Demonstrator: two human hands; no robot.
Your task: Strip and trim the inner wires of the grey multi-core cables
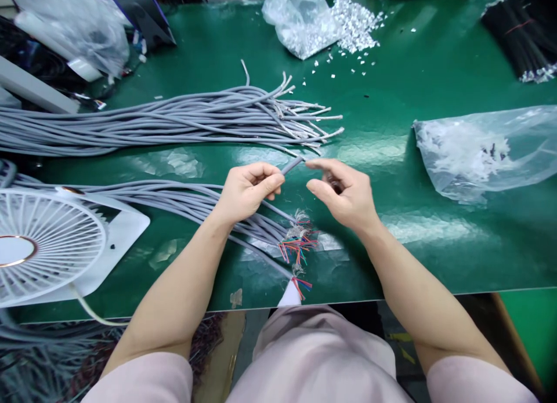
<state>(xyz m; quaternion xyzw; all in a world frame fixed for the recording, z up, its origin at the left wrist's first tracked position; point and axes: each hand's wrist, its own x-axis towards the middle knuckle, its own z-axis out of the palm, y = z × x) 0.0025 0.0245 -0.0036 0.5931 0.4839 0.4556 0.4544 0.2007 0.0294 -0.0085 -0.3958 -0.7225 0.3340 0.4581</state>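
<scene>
My left hand (252,189) is closed around a grey cable (292,164), pinching it between thumb and fingers close to its end. The cable's tip points up and to the right. Just beyond that tip is my right hand (343,191), its thumb and index finger apart and its other fingers curled. Nothing shows between that thumb and index finger. Below my left hand lies a bundle of grey cables (174,195) with frayed shielding and coloured inner wires (298,243) showing at the ends. Behind my hands runs another bundle of grey cables (174,122) with pale, whitish ends.
A white fan (130,223) lies at the left on the green table (391,90). At the back, a plastic bag (300,20) spills small silvery pieces (357,23). Another clear bag (478,153) with white pieces is on the right, below black cable bundles (517,37).
</scene>
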